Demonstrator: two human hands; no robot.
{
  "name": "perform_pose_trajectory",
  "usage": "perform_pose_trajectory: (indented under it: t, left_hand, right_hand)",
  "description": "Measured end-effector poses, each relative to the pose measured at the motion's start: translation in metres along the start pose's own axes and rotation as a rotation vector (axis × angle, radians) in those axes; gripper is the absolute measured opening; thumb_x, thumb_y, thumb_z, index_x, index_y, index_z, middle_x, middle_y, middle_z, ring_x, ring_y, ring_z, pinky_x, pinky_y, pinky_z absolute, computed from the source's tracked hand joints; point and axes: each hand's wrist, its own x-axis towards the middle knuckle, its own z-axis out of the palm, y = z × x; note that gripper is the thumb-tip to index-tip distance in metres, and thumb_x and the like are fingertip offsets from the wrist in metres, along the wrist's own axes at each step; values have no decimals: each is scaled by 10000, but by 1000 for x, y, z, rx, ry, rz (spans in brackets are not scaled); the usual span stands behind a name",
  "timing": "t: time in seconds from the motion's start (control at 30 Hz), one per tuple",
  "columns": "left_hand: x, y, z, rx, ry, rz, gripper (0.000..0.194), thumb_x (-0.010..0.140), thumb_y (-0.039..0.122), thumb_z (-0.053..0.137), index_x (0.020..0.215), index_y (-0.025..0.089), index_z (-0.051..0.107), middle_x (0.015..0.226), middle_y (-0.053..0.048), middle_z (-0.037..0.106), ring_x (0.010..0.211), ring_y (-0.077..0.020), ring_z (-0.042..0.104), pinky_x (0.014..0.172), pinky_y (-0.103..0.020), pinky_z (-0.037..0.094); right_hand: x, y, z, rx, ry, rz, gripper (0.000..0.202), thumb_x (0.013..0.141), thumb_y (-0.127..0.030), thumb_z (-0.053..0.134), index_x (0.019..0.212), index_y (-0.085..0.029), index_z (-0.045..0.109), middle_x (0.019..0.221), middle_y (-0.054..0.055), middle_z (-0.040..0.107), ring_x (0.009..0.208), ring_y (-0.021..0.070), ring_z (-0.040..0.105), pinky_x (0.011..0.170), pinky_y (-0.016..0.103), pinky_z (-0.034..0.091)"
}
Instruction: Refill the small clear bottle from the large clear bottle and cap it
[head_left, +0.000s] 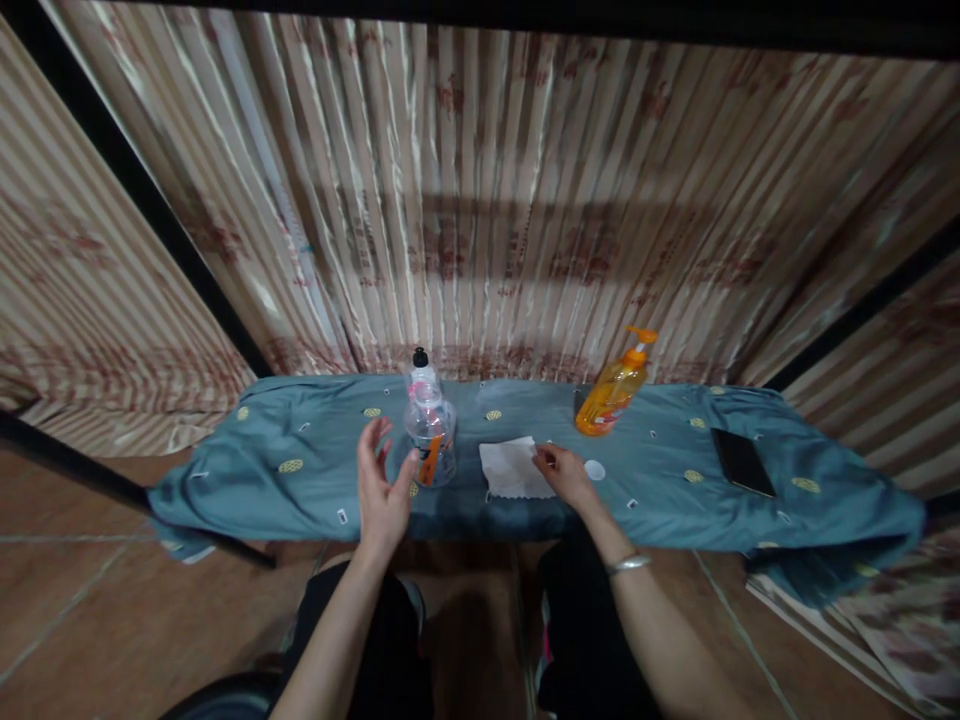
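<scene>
We viewed, from the head cam., a person's two bare hands over a low surface draped w/ a teal sheet (660,505) printed w/ yellow & white motifs. We found the L. hand (383,492) raised just beside a clear bottle (435,440) w/ an orange-and-black label; its fingers were spread, thumb well apart from the rest, & we couldn't tell whether the thumb tip touched the bottle. Directly behind it we noted a second bottle (422,374) w/ a black cap, partly hidden. We located a white cloth (512,468) flat on the sheet, btwn the hands, its lower edge scalloped. The R. hand (564,474) lay at the cloth's R. edge, fingers bent & close together, tips on the fabric; we couldn't tell if they pinched it. We observed a silver bracelet (628,564) on the R. wrist & a white disc (595,470) just beside that hand. Farther R. we saw an orange pump bottle (611,397), upright nr. the back edge, & a black phone (742,462) lying flat. In the bkgd. we made out a pleated, striped curtain (480,230) w/ reddish prints.
</scene>
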Motion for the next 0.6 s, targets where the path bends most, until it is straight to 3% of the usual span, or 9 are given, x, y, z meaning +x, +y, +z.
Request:
perform_pose_trajectory:
  t: [0.07,0.17,0.3,0.43,0.5,0.6]
  left_hand:
    - [17,-14,8,-78,87,-151,716,764,442,735,1373,237,419,1448,-136,466,1371,-263,433,1128,-417,337]
    - [33,-40,19,-94,137,-261,688,834,538,601,1377,174,389,1464,-208,433,1387,-291,413,1134,-457,316]
    - [26,-64,24,-89,130,-349,650,876,569,506,1382,178,388,1467,-213,438,1380,-296,427,1142,-476,298]
    - [7,-63,22,-65,75,-337,657,899,573,468,1417,180,372,1504,-196,409,1421,-286,373,1166,-466,260]
    - [-1,-58,21,-44,45,-309,684,887,560,507,1443,193,351,1556,-180,343,1462,-289,297,1184,-479,210]
    - [-11,-57,22,3,-58,-223,814,827,501,636,1495,205,278,1600,-160,261,1496,-287,207,1204,-473,150]
  right_hand:
    - [3,-9,5,23,-10,-21,174,839,-252,550,925,-203,692,817,52,736,747,209,701,698,309,532]
    - [15,-27,13,59,-24,-72,214,861,-247,558,1037,-211,674,944,77,753,833,218,721,752,330,553]
    - [55,-64,29,108,-52,-163,391,868,-305,616,1251,-232,589,1149,99,722,1025,237,698,893,375,542]
    - [115,-114,51,211,-101,-234,602,828,-354,681,1383,-227,484,1316,111,641,1190,259,626,979,405,511]
    - [141,-137,62,280,-123,-250,746,744,-353,766,1409,-213,460,1394,130,579,1264,294,567,1061,449,449]
    - [168,-162,78,355,-204,-203,921,606,-351,864,1416,-198,453,1363,130,597,1269,319,556,1083,462,429]
